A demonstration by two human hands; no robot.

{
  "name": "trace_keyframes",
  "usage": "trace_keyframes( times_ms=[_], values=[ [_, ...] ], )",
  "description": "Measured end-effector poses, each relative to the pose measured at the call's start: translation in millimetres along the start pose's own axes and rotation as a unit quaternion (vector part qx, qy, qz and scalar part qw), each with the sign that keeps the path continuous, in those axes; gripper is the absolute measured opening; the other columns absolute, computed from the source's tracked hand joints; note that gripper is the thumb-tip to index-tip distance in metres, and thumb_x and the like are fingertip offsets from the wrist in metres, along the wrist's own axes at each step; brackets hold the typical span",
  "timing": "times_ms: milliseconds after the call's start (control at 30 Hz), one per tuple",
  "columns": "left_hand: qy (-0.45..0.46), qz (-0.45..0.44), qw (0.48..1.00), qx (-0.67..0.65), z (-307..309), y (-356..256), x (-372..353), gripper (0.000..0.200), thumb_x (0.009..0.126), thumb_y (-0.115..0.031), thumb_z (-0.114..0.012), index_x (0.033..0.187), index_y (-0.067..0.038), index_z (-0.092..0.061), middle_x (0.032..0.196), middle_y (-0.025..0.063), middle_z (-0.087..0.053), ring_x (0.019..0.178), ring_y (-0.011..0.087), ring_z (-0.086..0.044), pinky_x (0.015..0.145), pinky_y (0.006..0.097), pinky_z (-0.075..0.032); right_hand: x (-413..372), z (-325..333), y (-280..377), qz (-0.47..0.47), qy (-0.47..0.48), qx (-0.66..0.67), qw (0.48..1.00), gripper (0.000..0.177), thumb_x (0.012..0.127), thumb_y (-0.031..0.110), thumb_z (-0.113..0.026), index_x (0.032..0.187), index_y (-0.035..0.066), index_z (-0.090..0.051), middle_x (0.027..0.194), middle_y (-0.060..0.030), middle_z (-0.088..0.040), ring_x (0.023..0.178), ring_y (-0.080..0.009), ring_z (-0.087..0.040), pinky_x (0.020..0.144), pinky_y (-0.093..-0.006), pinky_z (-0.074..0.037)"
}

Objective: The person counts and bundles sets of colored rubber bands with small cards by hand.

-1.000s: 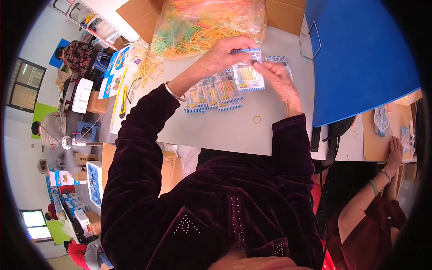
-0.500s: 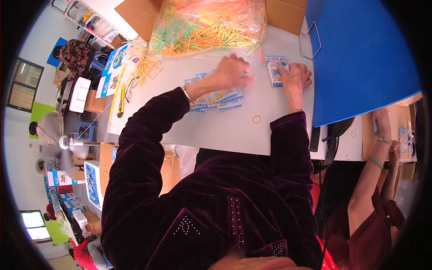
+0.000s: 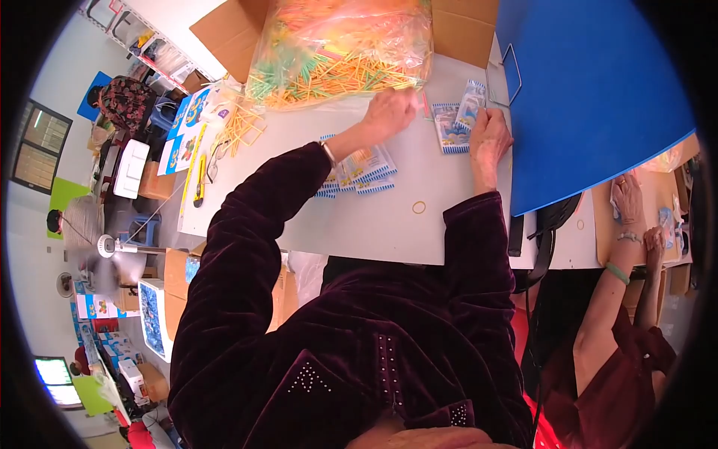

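Note:
My left hand is above the white table, its fingers bent and blurred at the tips; whether it holds anything is unclear. Below it several blue-and-white packets lie overlapping. My right hand has its fingers closed on the lower end of a small blue-and-white packet, which is tilted above other packets lying on the table. Past my left hand, a clear bag of thin yellow, orange and green sticks sits in an open cardboard box.
A blue panel stands at the right, with a co-worker's hands beyond it. A rubber band lies near the front edge. Loose sticks, glasses and a yellow cutter are at the left.
My right hand now has a packet lifted and tilted over the others. My left hand has moved slightly, its fingers bunched closer together. The whole view has shifted a little.

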State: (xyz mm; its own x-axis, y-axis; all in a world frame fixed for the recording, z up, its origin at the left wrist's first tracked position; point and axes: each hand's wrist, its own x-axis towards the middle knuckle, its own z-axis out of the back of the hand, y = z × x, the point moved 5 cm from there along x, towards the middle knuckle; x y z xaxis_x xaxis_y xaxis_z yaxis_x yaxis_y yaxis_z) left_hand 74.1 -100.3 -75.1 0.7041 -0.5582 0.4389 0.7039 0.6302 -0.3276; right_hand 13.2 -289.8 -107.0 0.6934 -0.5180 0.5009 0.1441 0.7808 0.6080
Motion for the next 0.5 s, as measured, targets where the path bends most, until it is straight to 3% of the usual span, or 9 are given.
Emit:
trace_keyframes(
  times_ms=[133,200,333,500],
  values=[
    [-0.041,0.037,0.998,-0.028,-7.4,19.9,24.8,0.022,0.072,-0.015,-0.057,0.079,0.005,-0.055,0.064,0.0190,-0.059,0.065,0.0365,-0.061,0.056,0.0441,-0.048,0.2,3.4,4.4,-0.010,-0.007,0.157,0.988,0.026,0.079,0.019,-0.062,0.093,-0.002,-0.054,0.083,-0.0155,-0.060,0.070,-0.0296,-0.059,0.064,-0.0356,-0.046],
    [0.025,0.088,0.992,0.084,-16.6,16.2,29.2,0.028,0.070,-0.020,-0.061,0.079,0.006,-0.055,0.068,0.0213,-0.060,0.068,0.0353,-0.061,0.058,0.0428,-0.049,0.3,5.7,6.6,-0.015,-0.016,0.179,0.984,0.028,0.077,0.017,-0.064,0.094,-0.002,-0.054,0.082,-0.0148,-0.060,0.070,-0.0264,-0.058,0.065,-0.0338,-0.046],
    [0.056,0.100,0.988,0.104,-21.8,5.3,34.2,0.035,0.069,-0.023,-0.062,0.085,0.008,-0.053,0.074,0.0227,-0.060,0.072,0.0336,-0.062,0.064,0.0419,-0.049,3.1,0.9,0.6,-0.060,-0.004,0.255,0.965,0.032,0.073,0.012,-0.069,0.096,-0.004,-0.053,0.081,-0.0115,-0.059,0.070,-0.0165,-0.056,0.064,-0.0276,-0.046],
    [0.124,0.055,0.976,0.171,-47.3,19.4,45.4,0.034,0.071,-0.011,-0.056,0.099,0.007,-0.047,0.081,0.0194,-0.061,0.078,0.0315,-0.062,0.068,0.0385,-0.050,4.8,-8.2,-3.1,-0.105,0.029,0.336,0.936,0.033,0.074,0.009,-0.068,0.101,-0.004,-0.054,0.084,-0.0072,-0.060,0.072,-0.0101,-0.054,0.062,-0.0229,-0.044]
  ],
)
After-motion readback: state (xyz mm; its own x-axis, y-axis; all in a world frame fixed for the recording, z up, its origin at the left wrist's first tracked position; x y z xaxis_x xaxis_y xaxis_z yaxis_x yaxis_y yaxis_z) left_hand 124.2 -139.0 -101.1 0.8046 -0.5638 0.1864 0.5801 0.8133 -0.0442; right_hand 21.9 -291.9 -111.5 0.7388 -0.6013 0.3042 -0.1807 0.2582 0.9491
